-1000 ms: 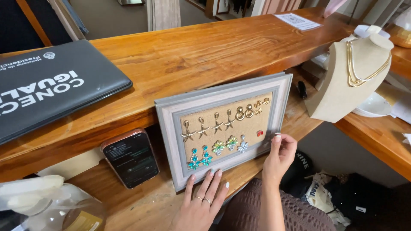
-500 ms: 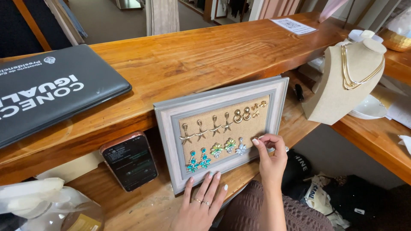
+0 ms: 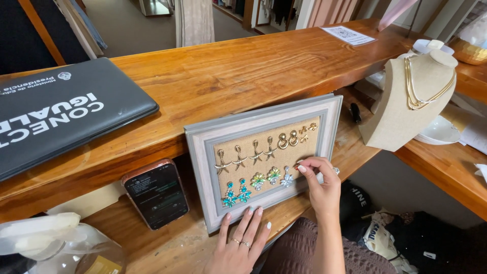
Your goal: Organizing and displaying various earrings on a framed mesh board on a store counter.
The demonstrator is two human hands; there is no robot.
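A grey-framed burlap board (image 3: 200,152) leans against the wooden counter's (image 3: 228,71) edge and carries pairs of earrings: gold starfish drops (image 3: 246,155), turquoise ones (image 3: 237,193) and pale flower ones (image 3: 266,177). My left hand (image 3: 241,246) lies flat below it, fingers spread, fingertips touching the frame's bottom edge. My right hand (image 3: 322,187) is at the panel's lower right corner. Its thumb and forefinger pinch a small red earring (image 3: 296,165), which is mostly hidden by the fingers.
A phone (image 3: 156,193) with a lit screen leans left of the frame. A closed dark laptop (image 3: 66,114) lies on the counter. A beige necklace bust (image 3: 406,106) with gold chains and a white dish (image 3: 436,132) stand at the right. A plastic bag (image 3: 45,243) sits at lower left.
My right hand left the frame's right edge and moved left onto the panel, closing its fingertips over the red earring. My left hand stayed at the bottom edge.
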